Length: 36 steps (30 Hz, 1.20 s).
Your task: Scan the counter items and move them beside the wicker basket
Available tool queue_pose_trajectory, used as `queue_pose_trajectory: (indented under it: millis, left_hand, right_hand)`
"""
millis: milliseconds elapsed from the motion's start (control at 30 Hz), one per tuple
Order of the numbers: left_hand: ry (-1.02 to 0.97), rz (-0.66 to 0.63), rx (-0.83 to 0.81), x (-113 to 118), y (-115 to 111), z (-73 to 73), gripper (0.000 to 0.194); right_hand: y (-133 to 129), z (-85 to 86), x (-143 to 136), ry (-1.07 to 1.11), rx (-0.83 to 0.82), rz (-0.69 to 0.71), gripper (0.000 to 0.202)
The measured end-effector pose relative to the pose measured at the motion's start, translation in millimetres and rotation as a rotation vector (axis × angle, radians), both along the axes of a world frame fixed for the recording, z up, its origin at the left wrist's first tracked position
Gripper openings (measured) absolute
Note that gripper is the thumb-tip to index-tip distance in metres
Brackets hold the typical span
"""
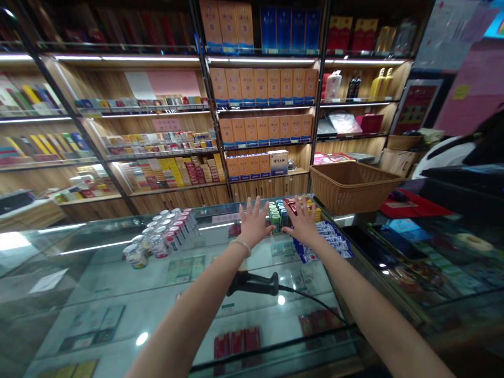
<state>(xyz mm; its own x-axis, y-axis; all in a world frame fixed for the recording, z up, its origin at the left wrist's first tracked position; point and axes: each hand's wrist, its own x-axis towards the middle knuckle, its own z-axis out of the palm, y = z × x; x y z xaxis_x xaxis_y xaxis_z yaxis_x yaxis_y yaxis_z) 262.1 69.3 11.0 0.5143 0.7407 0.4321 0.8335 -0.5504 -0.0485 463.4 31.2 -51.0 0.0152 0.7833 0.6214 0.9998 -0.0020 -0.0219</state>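
Note:
Both arms reach forward over a glass display counter (157, 310). My left hand (254, 223) is open with its fingers spread, a pale bracelet at the wrist; nothing is in it. My right hand (303, 224) is also open, fingers apart and empty. Between the two hands stand small green cans or tubes (274, 218). Beyond my right hand sit yellow packs (315, 211), and blue-and-white sachets (333, 239) lie beside its wrist. A black handheld scanner (258, 283) with a cable rests on the glass between my forearms, its head partly hidden by my left arm.
Rows of cans (169, 231) stand on the counter at left. A wicker basket (350, 184) sits at the back right, near a red mat (409, 202) and a dark tablet-like device (368, 247). Shelves with orange boxes (260, 86) line the wall behind.

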Motion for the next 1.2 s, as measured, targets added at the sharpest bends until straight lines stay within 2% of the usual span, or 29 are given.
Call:
queue_pose_trajectory:
  millis: [133, 300, 467, 800, 1000, 1200]
  left_hand:
    - [-0.024, 0.018, 0.009, -11, -5, 11.4, 0.085]
    - [-0.064, 0.044, 0.051, -37, -10, 31.4, 0.079]
    - [-0.088, 0.061, 0.094, -70, -15, 40.0, 0.074]
    - [-0.060, 0.139, 0.205, -146, -34, 53.3, 0.063]
    - [-0.095, 0.189, 0.250, -185, -41, 49.1, 0.056]
    - [-0.104, 0.127, 0.251, -217, -47, 26.3, 0.048]
  right_hand:
    - [-2, 8.5, 1, 0.002, 0.020, -0.021, 0.095]
    - [-11, 33.6, -13, -0.031, 0.058, 0.010, 0.085]
    - [-22, 49.5, -49, -0.029, 0.077, 0.045, 0.075]
    - [-23, 58.8, -124, 0.012, 0.076, 0.126, 0.068]
    - [-28, 61.5, -157, 0.041, 0.098, 0.155, 0.065]
    - [-40, 54.6, -178, 0.040, 0.102, 0.193, 0.063]
